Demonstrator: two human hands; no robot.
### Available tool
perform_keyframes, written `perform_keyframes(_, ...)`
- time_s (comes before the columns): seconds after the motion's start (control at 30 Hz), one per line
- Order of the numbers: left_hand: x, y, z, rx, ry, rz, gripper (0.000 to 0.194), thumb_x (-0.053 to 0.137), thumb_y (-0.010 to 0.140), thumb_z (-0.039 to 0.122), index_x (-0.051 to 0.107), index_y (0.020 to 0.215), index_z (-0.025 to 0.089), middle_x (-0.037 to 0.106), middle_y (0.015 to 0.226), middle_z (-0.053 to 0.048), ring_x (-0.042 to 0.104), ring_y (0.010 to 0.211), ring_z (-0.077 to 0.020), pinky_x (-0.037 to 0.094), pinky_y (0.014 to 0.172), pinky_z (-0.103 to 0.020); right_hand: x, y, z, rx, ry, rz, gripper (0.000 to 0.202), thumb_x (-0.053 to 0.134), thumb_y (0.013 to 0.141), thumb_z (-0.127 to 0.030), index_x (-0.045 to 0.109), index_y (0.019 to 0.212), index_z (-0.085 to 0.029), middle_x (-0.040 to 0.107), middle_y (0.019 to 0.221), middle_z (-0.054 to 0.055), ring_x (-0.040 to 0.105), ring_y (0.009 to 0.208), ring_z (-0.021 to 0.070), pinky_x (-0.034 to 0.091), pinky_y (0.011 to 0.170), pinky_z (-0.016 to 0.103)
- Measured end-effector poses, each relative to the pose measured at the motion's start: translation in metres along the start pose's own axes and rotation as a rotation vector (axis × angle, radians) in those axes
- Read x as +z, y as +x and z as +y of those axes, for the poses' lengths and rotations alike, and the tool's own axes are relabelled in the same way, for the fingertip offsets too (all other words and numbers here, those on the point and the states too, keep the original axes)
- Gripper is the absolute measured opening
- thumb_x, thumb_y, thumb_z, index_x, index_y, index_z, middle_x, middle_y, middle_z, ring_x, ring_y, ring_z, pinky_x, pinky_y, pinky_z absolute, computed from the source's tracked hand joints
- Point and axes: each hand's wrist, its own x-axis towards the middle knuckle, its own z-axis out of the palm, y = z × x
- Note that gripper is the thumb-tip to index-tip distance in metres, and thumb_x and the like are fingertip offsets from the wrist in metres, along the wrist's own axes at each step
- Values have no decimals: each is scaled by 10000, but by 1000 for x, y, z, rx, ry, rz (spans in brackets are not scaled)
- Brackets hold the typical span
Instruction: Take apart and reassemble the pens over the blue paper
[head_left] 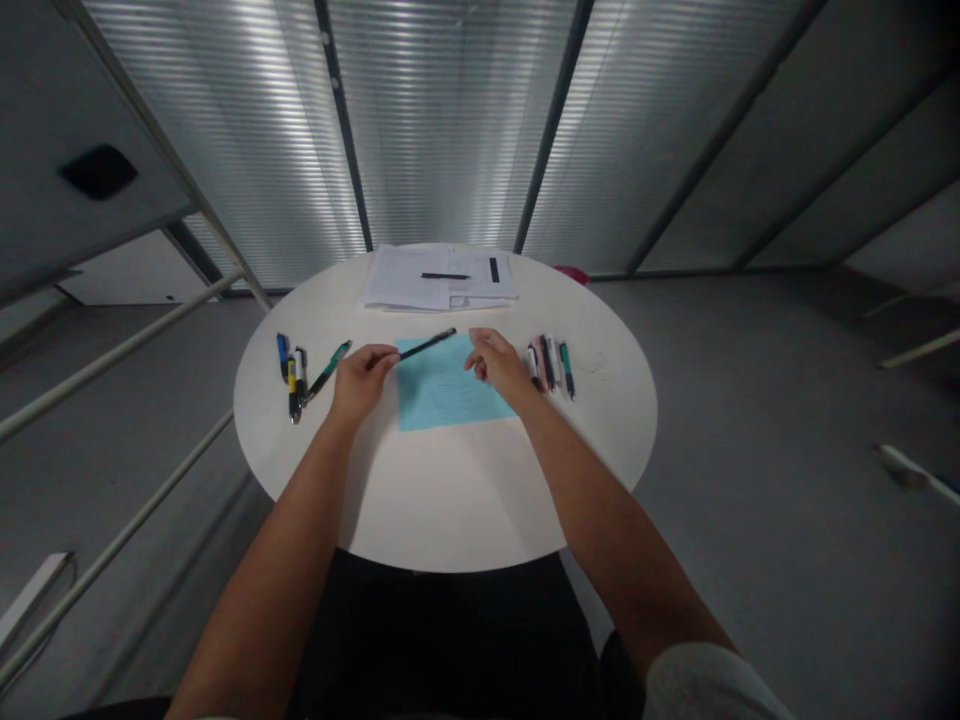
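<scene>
My left hand [363, 380] pinches one end of a black pen [427, 345], which points up and to the right over a light blue sheet [450, 395]. Over the sheet's right part is my right hand [496, 362], its fingers bent and apart, touching no pen. Several pens and markers [292, 378], blue, yellow, white and green, lie left of my left hand. Beside my right hand, another group of pens [550, 365] lies in a row, black, pink, white and green.
A stack of white papers [405, 278] with a dark pen [445, 276] on it lies at the far side of the round white table [450, 510]. Pale metal rails [120, 330] stand at the left. Behind the table is a ribbed translucent wall.
</scene>
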Motion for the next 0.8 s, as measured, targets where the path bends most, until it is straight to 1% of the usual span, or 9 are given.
perform_keyframes(0.07, 11, -5, 7, -5, -92, -138, 224, 670, 756, 376, 724, 847, 179, 725, 861, -51, 639, 819, -194, 482, 809, -326, 4, -1, -1, 77, 135, -104, 444, 491, 861, -590, 612, 976, -178, 535, 491, -47, 392, 371, 86, 278, 396, 214)
perform_keyframes(0.13, 17, -8, 10, -25, -152, -179, 221, 699, 736, 375, 730, 829, 177, 721, 827, -48, 629, 778, -183, 477, 769, -312, 6, -2, -1, 111, 210, -146, 413, 560, 821, -585, 608, 854, -176, 487, 442, -59, 358, 347, 71, 240, 372, 203)
perform_keyframes(0.23, 16, -7, 10, -65, -231, -108, 251, 705, 745, 391, 730, 859, 169, 688, 766, -37, 577, 690, -146, 440, 682, -278, 5, -2, -2, 115, 327, -100, 364, 606, 801, -549, 588, 817, -185, 502, 465, -60, 382, 365, 61, 248, 377, 189)
perform_keyframes(0.33, 13, -4, 7, -112, -336, -45, 260, 696, 756, 409, 718, 817, 157, 631, 681, -17, 492, 588, -108, 382, 593, -257, 3, -3, -3, 150, 409, -91, 352, 619, 792, -541, 576, 836, -195, 539, 512, -55, 431, 394, 62, 283, 397, 185)
perform_keyframes(0.4, 12, -2, 6, -142, -404, -33, 257, 710, 738, 402, 711, 799, 152, 621, 671, -14, 458, 559, -95, 361, 568, -253, 3, -3, -3, 174, 443, -123, 360, 631, 782, -545, 573, 849, -196, 560, 532, -49, 459, 409, 68, 305, 407, 188)
perform_keyframes(0.57, 14, -3, 6, -187, -476, -60, 239, 733, 697, 359, 715, 812, 150, 629, 691, -23, 459, 566, -94, 359, 569, -250, 6, -3, 2, 168, 472, -171, 400, 651, 758, -573, 576, 864, -195, 595, 570, -35, 510, 436, 86, 348, 417, 199)
perform_keyframes(0.63, 14, -3, 5, -193, -488, -54, 222, 725, 702, 364, 711, 764, 151, 625, 687, -26, 453, 571, -93, 363, 576, -248, 6, -1, 4, 175, 449, -158, 435, 617, 773, -614, 583, 875, -193, 575, 542, -39, 484, 407, 86, 330, 396, 204)
perform_keyframes(0.7, 14, -4, 5, -198, -483, -43, 215, 720, 708, 365, 708, 746, 154, 620, 686, -25, 444, 573, -91, 362, 578, -245, 5, 0, 4, 177, 415, -127, 470, 572, 795, -649, 592, 862, -184, 491, 457, -63, 395, 348, 75, 277, 366, 206)
perform_keyframes(0.8, 14, -4, 5, -211, -469, -46, 211, 724, 705, 361, 710, 748, 156, 618, 691, -25, 439, 573, -88, 355, 569, -240, 3, 0, 2, 152, 387, -85, 460, 576, 803, -635, 593, 835, -177, 367, 388, -99, 274, 322, 57, 208, 357, 204)
